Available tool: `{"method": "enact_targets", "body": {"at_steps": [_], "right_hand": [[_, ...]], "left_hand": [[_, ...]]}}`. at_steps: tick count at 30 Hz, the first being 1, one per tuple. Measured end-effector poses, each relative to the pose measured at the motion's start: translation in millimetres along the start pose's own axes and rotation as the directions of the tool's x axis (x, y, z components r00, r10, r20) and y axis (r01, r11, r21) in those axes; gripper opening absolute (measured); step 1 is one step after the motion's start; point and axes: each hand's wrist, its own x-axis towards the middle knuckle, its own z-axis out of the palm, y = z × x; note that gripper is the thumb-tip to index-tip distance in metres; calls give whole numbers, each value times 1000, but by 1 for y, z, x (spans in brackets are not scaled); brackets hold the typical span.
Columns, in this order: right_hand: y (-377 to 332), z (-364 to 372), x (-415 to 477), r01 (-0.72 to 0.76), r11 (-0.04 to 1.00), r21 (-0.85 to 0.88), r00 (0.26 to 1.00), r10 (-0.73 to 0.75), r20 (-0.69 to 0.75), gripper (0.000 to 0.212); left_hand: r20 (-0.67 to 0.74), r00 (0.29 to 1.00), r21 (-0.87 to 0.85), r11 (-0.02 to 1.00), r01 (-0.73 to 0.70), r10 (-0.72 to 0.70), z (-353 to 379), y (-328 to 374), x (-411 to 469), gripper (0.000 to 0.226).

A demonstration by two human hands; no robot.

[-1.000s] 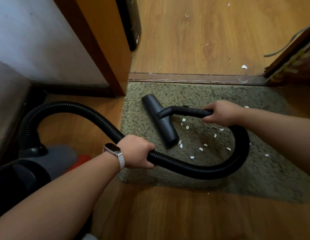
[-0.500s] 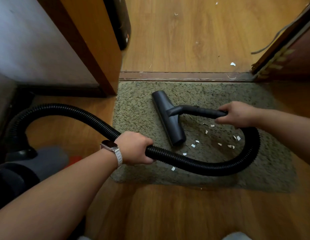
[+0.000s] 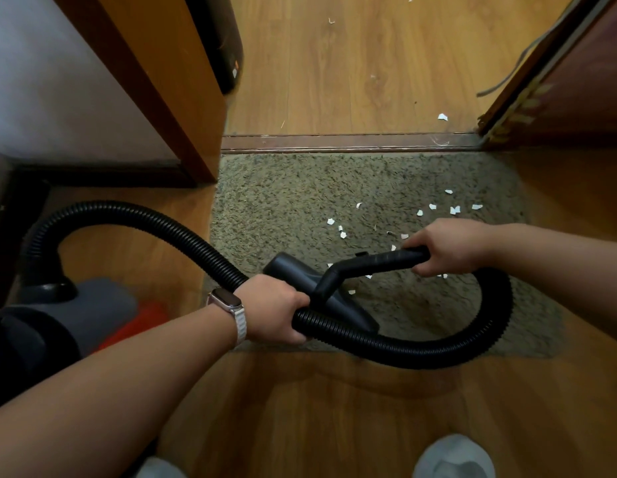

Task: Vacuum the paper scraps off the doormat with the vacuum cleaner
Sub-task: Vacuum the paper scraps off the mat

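Observation:
A grey-green shaggy doormat (image 3: 293,201) lies on the wood floor below a door threshold. Several white paper scraps (image 3: 432,207) are scattered over its middle and right part. The black floor nozzle (image 3: 289,270) of the vacuum rests on the mat's near left part. My right hand (image 3: 448,246) grips the black handle tube (image 3: 379,262) joined to the nozzle. My left hand (image 3: 276,308), with a watch on the wrist, grips the black ribbed hose (image 3: 420,350), which loops round the near right of the mat.
The hose arcs left to the vacuum body (image 3: 58,319), grey, black and red, at the left. A wooden door frame (image 3: 169,84) and white wall stand at upper left, a dark door (image 3: 569,81) at upper right. Stray scraps (image 3: 442,116) lie beyond the threshold (image 3: 351,143). My feet show at the bottom.
The nozzle has been pulled back toward me to the mat's near left part. Both hands moved with it. Scraps in the mat's middle and right part now lie uncovered beyond the nozzle.

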Motion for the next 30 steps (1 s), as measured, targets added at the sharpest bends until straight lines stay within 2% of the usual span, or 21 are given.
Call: {"method": "enact_targets", "body": {"at_steps": [5,11,19,21,30], "right_hand": [[16,8,-13,-30,999,10,999,30,-28,9],[46,12,-26,-124,984,129,989,133,-62,11],[2,25,-16,58,998,-9,998,-59,-17,11],[-1,24,-15,66,998,-15,998,-66,-5,11],[37,14,-28,-96,992,77,995,98,-15,11]], "left_hand": [[52,998,-14,1000,-22,22,12,28,-2,43],[92,995,-30,999,-23,26,19,45,0,43],[104,991,4,997,-79,78,18,42,0,41],[116,990,8,997,-80,78,20,42,-1,41],[109,993,-8,999,-39,39,17,45,0,42]]}}
